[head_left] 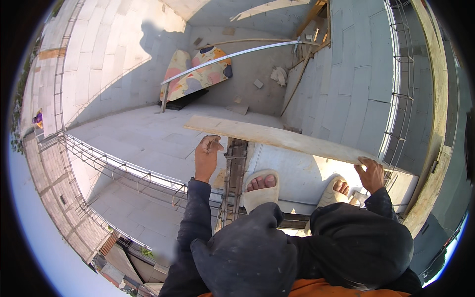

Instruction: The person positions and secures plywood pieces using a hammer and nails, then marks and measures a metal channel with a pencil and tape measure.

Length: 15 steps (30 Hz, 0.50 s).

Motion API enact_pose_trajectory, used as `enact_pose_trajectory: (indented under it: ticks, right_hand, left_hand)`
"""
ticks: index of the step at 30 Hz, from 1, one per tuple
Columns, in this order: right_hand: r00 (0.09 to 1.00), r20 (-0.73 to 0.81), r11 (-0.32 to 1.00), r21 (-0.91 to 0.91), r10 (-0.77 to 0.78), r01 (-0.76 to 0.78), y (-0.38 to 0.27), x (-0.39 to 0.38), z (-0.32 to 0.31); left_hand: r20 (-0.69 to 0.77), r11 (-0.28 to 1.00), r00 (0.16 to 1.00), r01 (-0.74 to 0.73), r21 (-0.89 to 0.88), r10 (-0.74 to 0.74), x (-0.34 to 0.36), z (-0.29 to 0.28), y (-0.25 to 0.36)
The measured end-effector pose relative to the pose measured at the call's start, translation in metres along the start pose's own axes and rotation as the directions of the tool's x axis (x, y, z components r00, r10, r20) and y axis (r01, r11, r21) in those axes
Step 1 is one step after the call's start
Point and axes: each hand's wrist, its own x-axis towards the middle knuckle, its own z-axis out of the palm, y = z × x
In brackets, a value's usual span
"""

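Note:
A long pale wooden plank (272, 136) lies crosswise above my sandalled feet (260, 183), over a block wall top (297, 163). My left hand (208, 153) is just below the plank's left part, fingers curled together at its lower edge; what they hold, if anything, is too small to make out. My right hand (369, 173) grips the plank's right end with bent fingers. Beside my left hand, a narrow rebar-and-timber column form (235, 163) runs down between my left arm and left foot.
I am high on unfinished block walls (356, 69). Rebar cages (123, 163) run left, and timber boards (430, 123) edge the right. Below lie a patterned mattress (203, 74), a white sack (278, 75) and a long pale batten (232, 55). Open drops flank the wall.

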Motion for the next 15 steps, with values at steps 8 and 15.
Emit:
enact_pose_trajectory:
  ticks: [8,15]
  right_hand:
    - [1.000,0.018,0.999,0.032,-0.005,0.004,0.007,0.004,0.001]
    - [1.000,0.012,0.998,0.060,0.003,-0.004,-0.009,0.002,-0.001]
  left_hand:
    - [-0.055,0.994,0.994,0.090,-0.056,-0.093,0.010,0.013,0.027]
    - [-0.304,0.847,0.882,-0.172,0.503,0.360,0.011,-0.043,0.101]
